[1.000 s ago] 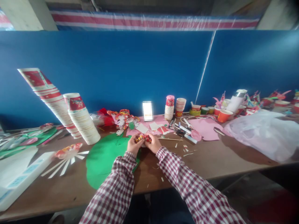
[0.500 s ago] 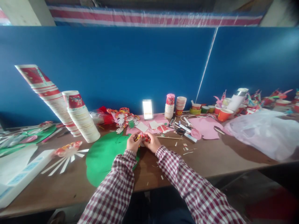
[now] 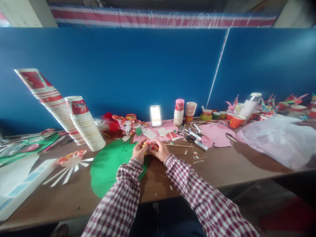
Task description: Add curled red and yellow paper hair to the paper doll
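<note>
Both your hands are pinched on the little red-and-yellow paper piece [image 3: 151, 146]: left hand [image 3: 139, 151], right hand [image 3: 161, 152], fingers curled tight, just above the green sheet [image 3: 108, 171] on the table [image 3: 222, 168].

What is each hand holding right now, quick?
Left hand: closed on the red-and-yellow paper piece.
Right hand: closed on the same red-and-yellow paper piece, from its other side.
</note>
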Available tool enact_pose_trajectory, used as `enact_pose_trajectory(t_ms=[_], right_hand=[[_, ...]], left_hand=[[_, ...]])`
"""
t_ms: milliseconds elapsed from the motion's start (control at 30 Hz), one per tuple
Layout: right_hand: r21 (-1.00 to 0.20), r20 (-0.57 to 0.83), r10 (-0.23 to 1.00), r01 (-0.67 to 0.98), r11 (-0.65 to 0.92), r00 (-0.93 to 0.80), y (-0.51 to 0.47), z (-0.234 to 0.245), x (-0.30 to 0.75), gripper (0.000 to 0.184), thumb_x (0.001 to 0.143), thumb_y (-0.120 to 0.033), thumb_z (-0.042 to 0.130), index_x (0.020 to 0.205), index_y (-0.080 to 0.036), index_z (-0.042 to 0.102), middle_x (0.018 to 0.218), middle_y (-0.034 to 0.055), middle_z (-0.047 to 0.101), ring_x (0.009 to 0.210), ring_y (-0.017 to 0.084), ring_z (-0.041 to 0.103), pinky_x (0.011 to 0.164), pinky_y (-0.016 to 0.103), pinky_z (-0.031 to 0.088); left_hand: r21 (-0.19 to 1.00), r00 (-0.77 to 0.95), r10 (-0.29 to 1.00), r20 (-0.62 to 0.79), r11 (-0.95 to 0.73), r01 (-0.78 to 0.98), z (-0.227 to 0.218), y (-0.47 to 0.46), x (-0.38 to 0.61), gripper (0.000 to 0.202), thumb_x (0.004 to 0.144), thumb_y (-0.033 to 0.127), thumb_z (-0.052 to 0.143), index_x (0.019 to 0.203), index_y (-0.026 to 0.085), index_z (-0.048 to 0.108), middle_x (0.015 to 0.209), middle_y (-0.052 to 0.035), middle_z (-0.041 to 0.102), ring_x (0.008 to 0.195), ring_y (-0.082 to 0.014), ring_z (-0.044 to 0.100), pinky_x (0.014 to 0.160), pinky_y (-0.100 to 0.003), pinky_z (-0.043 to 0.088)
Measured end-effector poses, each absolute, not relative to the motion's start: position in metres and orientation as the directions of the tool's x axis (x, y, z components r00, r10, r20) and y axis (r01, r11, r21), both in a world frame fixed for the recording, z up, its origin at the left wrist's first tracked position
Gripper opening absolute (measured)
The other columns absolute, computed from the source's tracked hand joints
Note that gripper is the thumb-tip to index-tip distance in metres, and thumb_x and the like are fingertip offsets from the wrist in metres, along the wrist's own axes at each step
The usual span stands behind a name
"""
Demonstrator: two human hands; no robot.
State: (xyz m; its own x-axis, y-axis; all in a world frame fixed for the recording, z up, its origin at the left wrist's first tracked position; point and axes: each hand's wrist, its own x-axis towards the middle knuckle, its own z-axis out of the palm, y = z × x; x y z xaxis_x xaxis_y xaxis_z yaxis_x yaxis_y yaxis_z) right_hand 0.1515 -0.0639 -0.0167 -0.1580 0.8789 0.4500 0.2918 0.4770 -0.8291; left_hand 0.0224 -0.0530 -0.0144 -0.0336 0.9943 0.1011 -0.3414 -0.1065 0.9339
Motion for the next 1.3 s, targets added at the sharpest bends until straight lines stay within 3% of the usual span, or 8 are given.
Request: enact_pose_trajectory(t_ms=[433,767,1000,1300], right_hand=[[-0.833,0.444,0.877,0.277,0.479,-0.181,-0.068,-0.006,0.152,0.051,0.063,-0.011,0.057,0.112,-0.018,0.046,0.092,0.0046,0.061,0.077,0.014,0.060,0.071,0.027,0.049],[-0.801,0.470,0.873,0.351,0.485,-0.132,-0.067,-0.008,0.153,0.054,0.062,-0.021,0.066,0.112,-0.017,0.047,0.102,0.0069,0.058,0.087,0.018,0.057,0.081,0.033,0.045],[-0.794,0.477,0.872,0.374,0.480,-0.106,-0.068,-0.004,0.153,0.051,0.063,-0.015,0.061,0.112,-0.016,0.048,0.107,0.0088,0.056,0.093,0.019,0.055,0.085,0.034,0.042],[-0.795,0.484,0.868,0.361,0.488,-0.110,-0.068,-0.006,0.153,0.051,0.062,-0.012,0.058,0.112,-0.019,0.048,0.105,0.0061,0.056,0.097,0.020,0.053,0.088,0.034,0.040]], left_hand=[[0.966,-0.033,0.983,0.180,-0.183,-0.180,-0.018,-0.053,0.021,0.056,0.053,0.023,0.073,0.105,0.013,0.054,0.082,-0.0049,0.064,0.069,-0.0139,0.061,0.066,-0.027,0.048],[0.972,-0.129,0.969,0.210,-0.221,-0.076,-0.023,-0.048,0.019,0.049,0.060,0.030,0.067,0.104,0.012,0.055,0.082,-0.0053,0.063,0.066,-0.0119,0.059,0.061,-0.024,0.048],[0.963,-0.146,0.954,0.263,-0.269,-0.025,-0.017,-0.052,0.022,0.052,0.059,0.022,0.066,0.107,0.014,0.052,0.082,-0.0041,0.061,0.071,-0.0126,0.058,0.066,-0.025,0.047],[0.961,-0.162,0.950,0.266,-0.274,-0.029,-0.012,-0.056,0.022,0.040,0.056,0.019,0.068,0.095,0.015,0.059,0.077,-0.0030,0.063,0.072,-0.0136,0.058,0.069,-0.025,0.045]])
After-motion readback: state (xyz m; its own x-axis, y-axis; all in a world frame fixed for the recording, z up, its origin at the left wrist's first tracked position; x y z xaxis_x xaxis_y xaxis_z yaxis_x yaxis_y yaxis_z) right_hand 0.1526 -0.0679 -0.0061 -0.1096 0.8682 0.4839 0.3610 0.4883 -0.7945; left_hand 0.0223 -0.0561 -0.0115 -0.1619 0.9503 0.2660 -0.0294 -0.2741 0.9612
